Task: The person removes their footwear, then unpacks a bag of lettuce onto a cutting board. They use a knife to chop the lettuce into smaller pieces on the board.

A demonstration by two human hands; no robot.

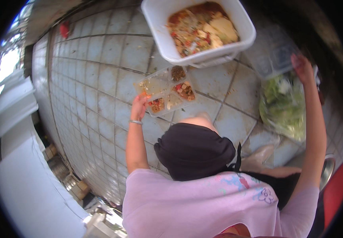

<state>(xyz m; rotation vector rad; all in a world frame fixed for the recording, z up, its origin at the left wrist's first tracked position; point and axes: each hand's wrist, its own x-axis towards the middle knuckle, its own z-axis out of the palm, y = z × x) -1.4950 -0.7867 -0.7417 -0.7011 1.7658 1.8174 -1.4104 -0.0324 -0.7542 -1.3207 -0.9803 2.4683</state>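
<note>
With its fingers on the near left corner, my left hand (140, 104) holds a clear plastic compartment tray (166, 90). Several of the tray's compartments hold food leftovers, among them reddish chopped pieces and a dark brown mix. My right hand (302, 67), stretched out to the far right, grips the edge of another clear plastic tray (274, 59), blurred and with no food visible in it. Ahead of me stands a white plastic bucket (177, 59) with rounded corners and a handle. Mixed food scraps (201, 32) in reddish liquid lie inside it, with pale yellow lumps on the right.
A clear plastic bag of green leaves (283, 110) lies on the right below the raised tray. Stained blue-grey tiles (109, 77) cover the floor. A red stool or chair part (337, 193) and a metal bowl (327, 171) are at lower right. White sheeting (37, 184) hangs at left.
</note>
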